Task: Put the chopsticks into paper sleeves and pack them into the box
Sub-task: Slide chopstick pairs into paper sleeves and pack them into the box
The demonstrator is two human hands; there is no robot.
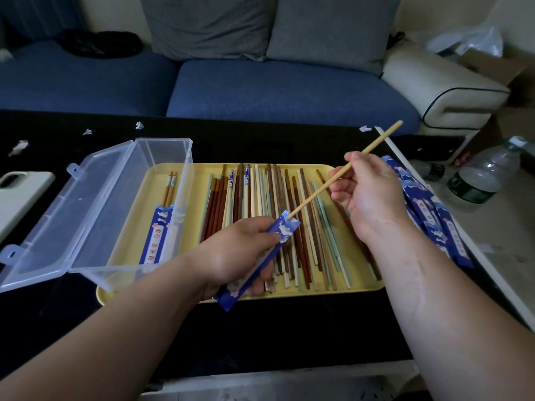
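The left hand (237, 250) has its grip closed round a blue paper sleeve (283, 227) above the yellow tray's (367, 282) near edge. The right hand (370, 192) pinches a pale chopstick (312, 197), tip at the sleeve's mouth. Loose chopsticks (260, 198) cover the tray. The clear box (121, 212) (lid thrown open) sits over its left edge, holding one sleeved pair (162, 235).

Dim, soft indoor light, perhaps from upper right; black table (289, 328) swallows detail; wide-angle edges bend.
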